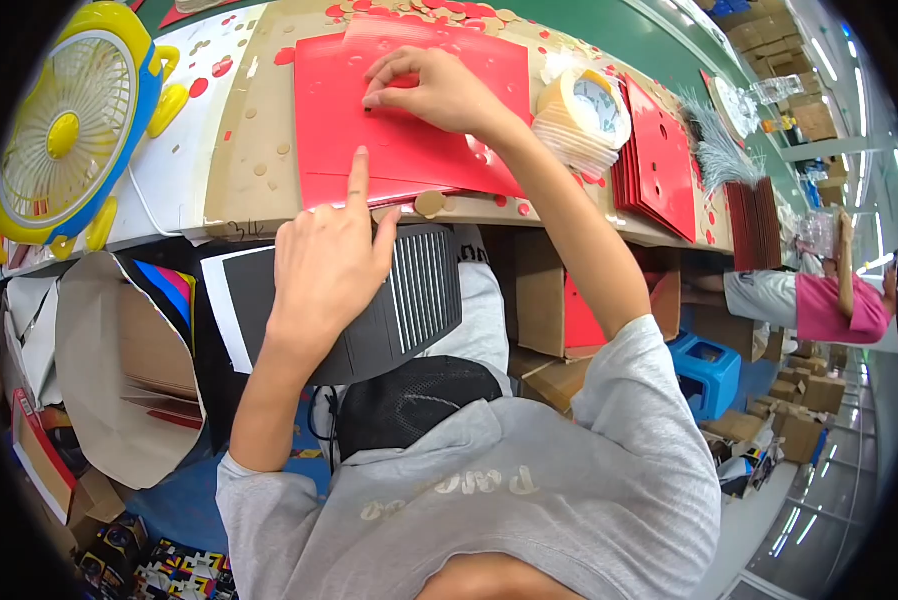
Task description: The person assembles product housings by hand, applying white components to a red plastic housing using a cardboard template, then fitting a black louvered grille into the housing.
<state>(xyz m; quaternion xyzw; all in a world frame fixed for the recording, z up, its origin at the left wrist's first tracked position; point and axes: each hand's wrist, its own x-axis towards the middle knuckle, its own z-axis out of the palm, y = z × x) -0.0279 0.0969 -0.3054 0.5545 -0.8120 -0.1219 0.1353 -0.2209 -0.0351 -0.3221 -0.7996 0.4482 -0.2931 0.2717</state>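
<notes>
Glossy red sheets [419,150] lie stacked on the worktable in front of me. My left hand [324,265] rests at their near edge, index finger stretched onto the red surface and thumb held out. It grips nothing. Over the middle of the top sheet is my right hand [434,88], its fingers curled in and thumb and fingertips drawn together. A small dark spot shows at those fingertips; whether it is a hole or a held bit, I cannot make out. Below the table edge, a black ribbed panel [369,310] lies across my lap, under my left hand.
A yellow and blue fan [69,135] stands at the left. Rolls of tape [589,110] and a pile of punched red sheets [659,155] sit to the right. Loose red and brown discs [429,204] litter the table. A blue stool [706,375] and another person [839,305] are farther right.
</notes>
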